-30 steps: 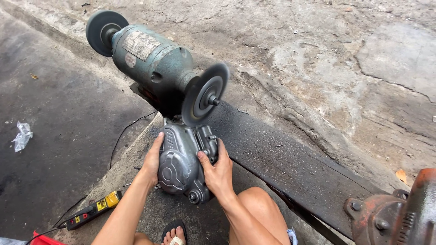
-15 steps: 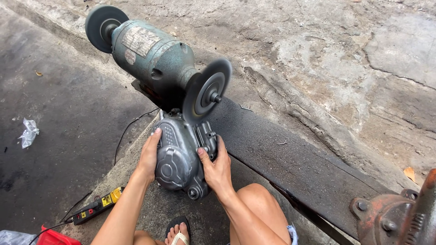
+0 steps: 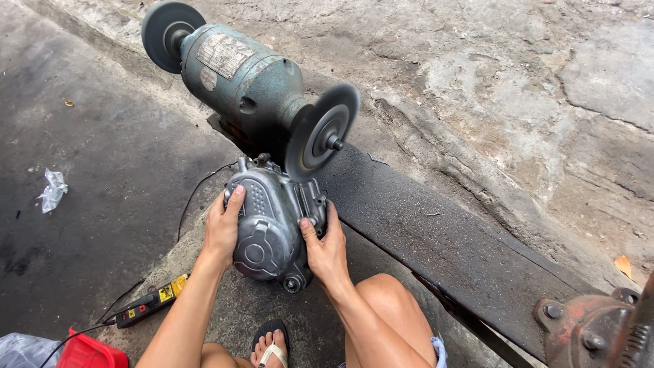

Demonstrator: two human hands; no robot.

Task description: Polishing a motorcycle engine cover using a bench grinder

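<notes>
A grey cast-metal engine cover [image 3: 269, 221] is gripped from both sides. My left hand [image 3: 223, 228] clasps its left edge and my right hand [image 3: 328, 249] clasps its right edge. The cover's top edge sits right under the near grinding wheel [image 3: 321, 131] of a green bench grinder [image 3: 245, 75]; whether metal and wheel touch is hard to tell. The grinder's far wheel [image 3: 169, 34] is at the top left. My knee [image 3: 381, 300] and sandalled foot [image 3: 271, 347] are below the cover.
A dark steel beam [image 3: 443, 238] runs diagonally to the lower right, ending near a rusty red machine part [image 3: 599, 327]. A black-and-yellow tool [image 3: 150, 303] with a cord, a red object [image 3: 88, 351] and a crumpled wrapper [image 3: 53, 189] lie on the dark ground at left.
The cover has crept slightly upward toward the near wheel, both hands keeping the same grip. The view has shifted a little.
</notes>
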